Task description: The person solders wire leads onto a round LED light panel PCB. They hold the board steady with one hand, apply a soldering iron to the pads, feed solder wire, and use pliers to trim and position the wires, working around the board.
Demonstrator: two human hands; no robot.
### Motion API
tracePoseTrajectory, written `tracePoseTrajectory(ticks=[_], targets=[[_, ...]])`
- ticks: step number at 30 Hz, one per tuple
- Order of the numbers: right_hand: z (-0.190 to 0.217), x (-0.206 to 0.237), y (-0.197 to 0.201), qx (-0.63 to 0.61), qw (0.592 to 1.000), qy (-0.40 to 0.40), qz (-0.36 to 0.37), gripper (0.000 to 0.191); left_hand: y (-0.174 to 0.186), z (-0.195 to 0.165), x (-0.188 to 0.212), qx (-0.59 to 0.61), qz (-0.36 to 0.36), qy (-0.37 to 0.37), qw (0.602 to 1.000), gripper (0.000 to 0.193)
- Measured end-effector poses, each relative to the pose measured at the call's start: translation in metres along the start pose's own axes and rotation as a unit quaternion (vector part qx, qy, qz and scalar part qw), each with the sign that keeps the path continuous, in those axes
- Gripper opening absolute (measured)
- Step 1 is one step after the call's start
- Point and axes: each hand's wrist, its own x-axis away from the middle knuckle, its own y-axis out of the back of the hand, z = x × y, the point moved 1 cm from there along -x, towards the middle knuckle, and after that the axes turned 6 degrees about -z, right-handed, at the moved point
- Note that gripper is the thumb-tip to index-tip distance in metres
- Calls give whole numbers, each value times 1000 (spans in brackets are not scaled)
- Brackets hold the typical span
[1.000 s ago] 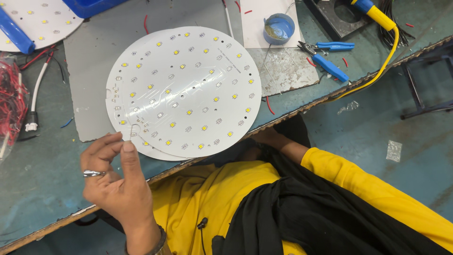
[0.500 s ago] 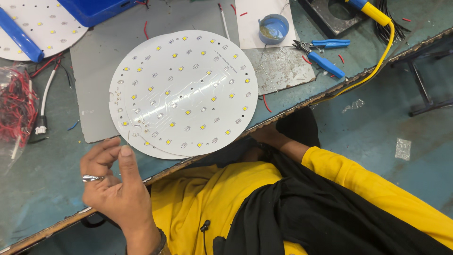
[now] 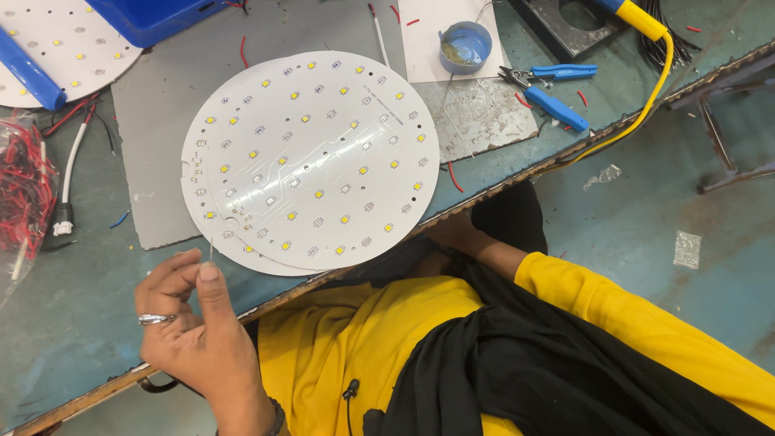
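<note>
A stack of round white LED boards [image 3: 311, 157] lies on a grey mat [image 3: 149, 113], overhanging the bench's front edge. My left hand [image 3: 190, 327], with a ring on one finger, is below the stack's lower left rim. Its thumb and fingers pinch a thin wire [image 3: 211, 249] that runs up to the board's edge. My right hand [image 3: 452, 236] sits under the bench edge below the stack, mostly hidden. Its yellow sleeve [image 3: 613, 311] leads back to me.
Blue-handled cutters [image 3: 549, 89], a small blue pot [image 3: 466, 44] on white paper and a yellow-handled iron [image 3: 642, 20] with its yellow cable lie at the back right. Another LED board [image 3: 60, 44], a blue tray [image 3: 153, 16] and bagged red wires [image 3: 20, 194] are on the left.
The view has shifted slightly. My left hand has drawn a little lower, still pinched, and the boards have stayed in place.
</note>
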Motion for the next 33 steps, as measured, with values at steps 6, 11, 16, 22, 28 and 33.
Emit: tracePoseTrajectory(ticks=[6, 11, 16, 22, 28, 33], targets=[[2, 0, 1, -22, 999, 7, -26, 50, -1, 8, 0, 2, 0, 7, 1000, 18], [2, 1, 0, -27, 999, -10, -19, 50, -1, 11, 1, -2, -2, 9, 1000, 17], [0, 5, -4, -17, 1000, 0, -17, 51, 1, 13, -1, -10, -2, 13, 1000, 16], [-3, 8, -7, -26, 1000, 2, 6, 53, 0, 16, 0, -3, -1, 0, 1000, 17], [-4, 7, -5, -38, 998, 16, 44, 56, 4, 17, 0, -11, -11, 13, 1000, 15], [-9, 6, -6, -9, 998, 43, 45, 58, 3, 22, -2, 12, -14, 36, 999, 14]])
